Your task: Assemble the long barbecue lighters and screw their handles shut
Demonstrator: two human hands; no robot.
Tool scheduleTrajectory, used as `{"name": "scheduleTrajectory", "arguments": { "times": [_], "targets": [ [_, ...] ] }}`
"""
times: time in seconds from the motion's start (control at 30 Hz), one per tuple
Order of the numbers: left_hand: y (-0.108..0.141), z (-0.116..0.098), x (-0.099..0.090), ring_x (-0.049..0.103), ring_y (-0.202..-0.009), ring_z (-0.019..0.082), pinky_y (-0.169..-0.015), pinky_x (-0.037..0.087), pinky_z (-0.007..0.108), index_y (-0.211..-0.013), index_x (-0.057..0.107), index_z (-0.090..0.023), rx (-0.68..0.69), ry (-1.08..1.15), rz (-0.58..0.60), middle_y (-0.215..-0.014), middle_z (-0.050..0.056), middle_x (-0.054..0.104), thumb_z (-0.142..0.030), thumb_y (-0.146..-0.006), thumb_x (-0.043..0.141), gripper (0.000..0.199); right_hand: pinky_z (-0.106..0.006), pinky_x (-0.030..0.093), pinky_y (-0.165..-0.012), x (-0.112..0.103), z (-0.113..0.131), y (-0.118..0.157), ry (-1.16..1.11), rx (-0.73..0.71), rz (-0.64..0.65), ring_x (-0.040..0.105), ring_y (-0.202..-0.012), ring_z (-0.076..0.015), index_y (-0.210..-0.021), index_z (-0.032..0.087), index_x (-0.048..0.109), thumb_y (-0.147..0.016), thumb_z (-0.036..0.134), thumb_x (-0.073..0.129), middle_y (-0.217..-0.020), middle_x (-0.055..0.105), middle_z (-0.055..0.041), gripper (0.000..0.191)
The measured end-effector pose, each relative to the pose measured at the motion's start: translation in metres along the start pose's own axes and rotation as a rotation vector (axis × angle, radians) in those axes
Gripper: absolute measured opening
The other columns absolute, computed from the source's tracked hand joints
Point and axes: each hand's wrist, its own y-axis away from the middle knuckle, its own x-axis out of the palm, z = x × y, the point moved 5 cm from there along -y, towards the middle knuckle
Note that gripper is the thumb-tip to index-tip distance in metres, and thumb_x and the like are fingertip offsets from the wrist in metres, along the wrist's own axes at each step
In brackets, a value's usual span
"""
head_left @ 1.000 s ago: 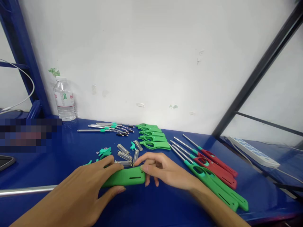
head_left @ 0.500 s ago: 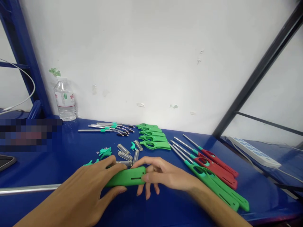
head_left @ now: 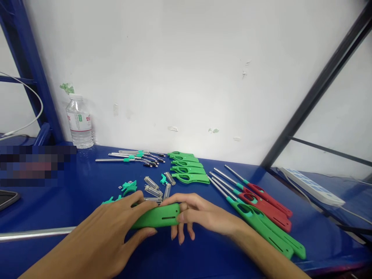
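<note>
A green long-nosed gas lighter [head_left: 161,217] lies level between my two hands, its slotted handle end pointing right. My left hand [head_left: 112,228] is closed around its middle and hides the trigger area. To the left, its metal tube [head_left: 37,233] sticks out past that hand. My right hand [head_left: 200,215] grips the handle's right end, index finger along the top edge and thumb on the near face; the other fingers hang below. Just behind the hands lie several clear fuel tanks [head_left: 152,190] and small teal plastic parts [head_left: 128,186].
Several metal tubes with wires [head_left: 130,159] and green handle shells [head_left: 188,170] lie at the back. Red lighters [head_left: 266,207] and green lighters [head_left: 261,224] are on the right. A water bottle [head_left: 80,124], phone [head_left: 8,201] and power strip [head_left: 314,186] stand or lie further out.
Both hands keep hold of the lighter, which has shifted very slightly. The right index finger has slid a little left along its top edge. Everything else on the table is the same.
</note>
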Motion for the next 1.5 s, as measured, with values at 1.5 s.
{"name": "scheduleTrajectory", "arguments": {
  "times": [1.5],
  "targets": [
    [0.011, -0.01, -0.004, 0.089, -0.11, 0.027, -0.086, 0.074, 0.035, -0.151, 0.062, -0.038, 0.08, -0.107, -0.164, -0.132, -0.003, 0.088, -0.041, -0.111, 0.058, 0.04, -0.023, 0.045, -0.052, -0.001, 0.004, -0.001, -0.07, 0.007, -0.092, 0.067, -0.052, -0.0118, -0.127, 0.014, 0.085, -0.081, 0.034, 0.064, -0.072, 0.078, 0.0008, 0.054]
  ]
}}
